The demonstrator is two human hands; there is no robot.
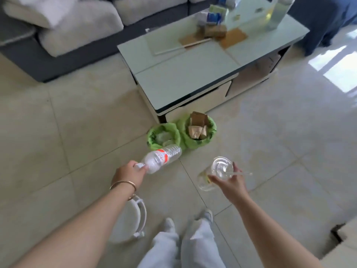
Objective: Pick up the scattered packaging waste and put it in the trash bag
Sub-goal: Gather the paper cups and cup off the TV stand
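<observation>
Left hand around a ribbed clear plastic bottle's neck, right hand gripping a domed transparent cup.

Head-worn view, down at floor

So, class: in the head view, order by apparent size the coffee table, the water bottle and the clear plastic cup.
1. coffee table, by far the largest.
2-3. water bottle and clear plastic cup look alike in size; both are held near the camera, so unranked.
</observation>
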